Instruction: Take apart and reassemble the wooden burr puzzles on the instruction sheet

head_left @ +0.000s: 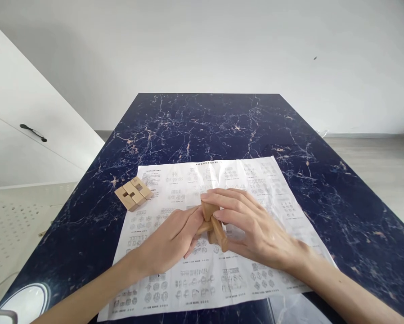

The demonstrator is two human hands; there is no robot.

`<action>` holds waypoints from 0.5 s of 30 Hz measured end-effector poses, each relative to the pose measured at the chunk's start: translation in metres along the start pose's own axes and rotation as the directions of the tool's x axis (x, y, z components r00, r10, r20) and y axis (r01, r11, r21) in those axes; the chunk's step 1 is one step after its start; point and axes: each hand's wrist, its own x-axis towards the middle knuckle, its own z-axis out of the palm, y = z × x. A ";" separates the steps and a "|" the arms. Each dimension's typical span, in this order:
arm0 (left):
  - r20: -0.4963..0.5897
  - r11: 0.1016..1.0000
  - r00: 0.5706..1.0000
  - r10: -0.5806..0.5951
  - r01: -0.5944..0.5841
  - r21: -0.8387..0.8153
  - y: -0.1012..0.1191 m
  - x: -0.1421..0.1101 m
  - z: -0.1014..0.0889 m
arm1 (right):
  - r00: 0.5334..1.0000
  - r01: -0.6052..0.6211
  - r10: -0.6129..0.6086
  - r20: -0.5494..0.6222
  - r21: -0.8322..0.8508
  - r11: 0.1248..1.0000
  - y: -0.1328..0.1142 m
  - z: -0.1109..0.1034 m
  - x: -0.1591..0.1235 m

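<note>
Both of my hands meet over a printed instruction sheet (202,279) on a dark blue marble table (202,126). Between them is a wooden interlocking puzzle (213,225) made of crossed notched sticks. My left hand (170,243) grips it from the left with the fingers curled round a stick. My right hand (252,225) holds it from the right, fingers laid over the top and the thumb underneath. Parts of the puzzle are hidden by my fingers.
A few notched wooden blocks (133,193) lie side by side at the sheet's left edge. A white cabinet with a black handle (33,132) stands to the left. A white perforated panel (13,220) is beside the table. A round white object (23,303) shows at the bottom left.
</note>
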 end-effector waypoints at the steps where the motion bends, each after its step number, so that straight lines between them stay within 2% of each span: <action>1: -0.001 1.000 1.000 0.000 0.000 0.004 0.000 0.000 0.000 | 1.000 0.000 0.000 -0.002 0.001 1.000 0.000 0.000 0.000; 10: -0.005 0.995 1.000 -0.016 0.015 -0.095 0.003 0.002 -0.007 | 0.996 -0.063 0.059 -0.063 -0.057 0.996 0.004 0.001 -0.002; 15: 0.021 0.985 1.000 0.009 -0.005 -0.175 0.002 0.004 -0.009 | 0.997 -0.050 0.046 -0.060 -0.056 0.997 0.003 0.001 -0.001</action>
